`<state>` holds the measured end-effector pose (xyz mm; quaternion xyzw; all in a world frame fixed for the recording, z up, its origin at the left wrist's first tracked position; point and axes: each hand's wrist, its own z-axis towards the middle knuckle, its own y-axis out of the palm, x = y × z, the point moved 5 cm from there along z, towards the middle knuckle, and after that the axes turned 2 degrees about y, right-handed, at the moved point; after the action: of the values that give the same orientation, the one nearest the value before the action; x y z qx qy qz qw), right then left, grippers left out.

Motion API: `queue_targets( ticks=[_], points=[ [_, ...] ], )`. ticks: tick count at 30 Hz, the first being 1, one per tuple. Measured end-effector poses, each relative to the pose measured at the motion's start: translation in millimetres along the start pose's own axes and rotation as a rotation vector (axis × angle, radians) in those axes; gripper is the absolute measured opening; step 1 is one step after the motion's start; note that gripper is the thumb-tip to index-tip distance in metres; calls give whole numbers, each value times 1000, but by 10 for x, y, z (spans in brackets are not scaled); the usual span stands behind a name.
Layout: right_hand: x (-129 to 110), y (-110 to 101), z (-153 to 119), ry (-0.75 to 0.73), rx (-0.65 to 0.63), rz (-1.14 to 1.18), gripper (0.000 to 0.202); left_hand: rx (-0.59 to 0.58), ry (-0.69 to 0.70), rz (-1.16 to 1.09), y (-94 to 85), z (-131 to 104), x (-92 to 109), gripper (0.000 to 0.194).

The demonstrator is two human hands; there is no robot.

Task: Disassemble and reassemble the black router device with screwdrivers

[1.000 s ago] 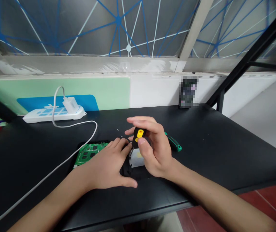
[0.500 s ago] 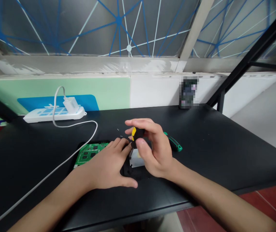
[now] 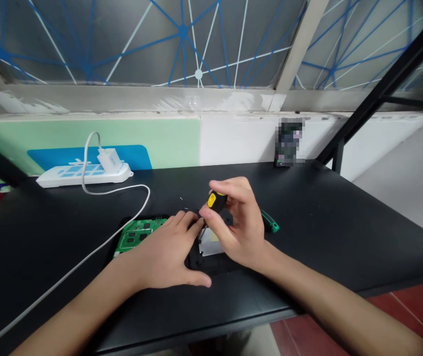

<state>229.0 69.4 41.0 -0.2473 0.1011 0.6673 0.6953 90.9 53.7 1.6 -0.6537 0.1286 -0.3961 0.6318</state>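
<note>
My right hand (image 3: 239, 222) grips a screwdriver (image 3: 216, 200) with a black and yellow handle between thumb and fingers. Its shaft slants down to the left edge of a pale, silvery panel (image 3: 209, 244) in a black casing (image 3: 195, 259). My left hand (image 3: 166, 252) lies palm down, thumb stretched away, across the casing and a green circuit board (image 3: 135, 236). The left fingertips rest close beside the shaft; whether they touch it, I cannot tell. Behind my right hand, a green and black tool handle (image 3: 270, 222) sticks out, its other end hidden.
A white power strip (image 3: 81, 175) with a plugged-in charger (image 3: 109, 160) stands at the back left. From it a white cable (image 3: 96, 248) runs across the black table (image 3: 326, 222). A blurred dark object (image 3: 288, 143) leans against the wall. Tiny light bits lie beyond my hands.
My right hand has shifted slightly right, its fingers curling closer around the screwdriver handle, which has turned and shows more yellow. My left hand stays in place.
</note>
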Motion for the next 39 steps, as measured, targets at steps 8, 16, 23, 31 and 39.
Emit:
queue_targets(
  ticks=[8, 16, 23, 31, 39],
  points=[
    [314, -155, 36, 191, 174, 17, 40, -119, -73, 80, 14, 5, 8, 96],
    [587, -315, 111, 278, 298, 49, 34, -126, -78, 66, 29, -2, -12, 100],
    [754, -436, 132, 281, 379, -19, 33, -113, -65, 37, -28, -21, -20, 106],
    [792, -319, 55, 327, 346, 25, 36, 11, -41, 95, -60, -8, -49, 69],
    [761, -227, 13, 328, 287, 38, 37, 52, 4, 126, -46, -5, -78, 63]
  ],
)
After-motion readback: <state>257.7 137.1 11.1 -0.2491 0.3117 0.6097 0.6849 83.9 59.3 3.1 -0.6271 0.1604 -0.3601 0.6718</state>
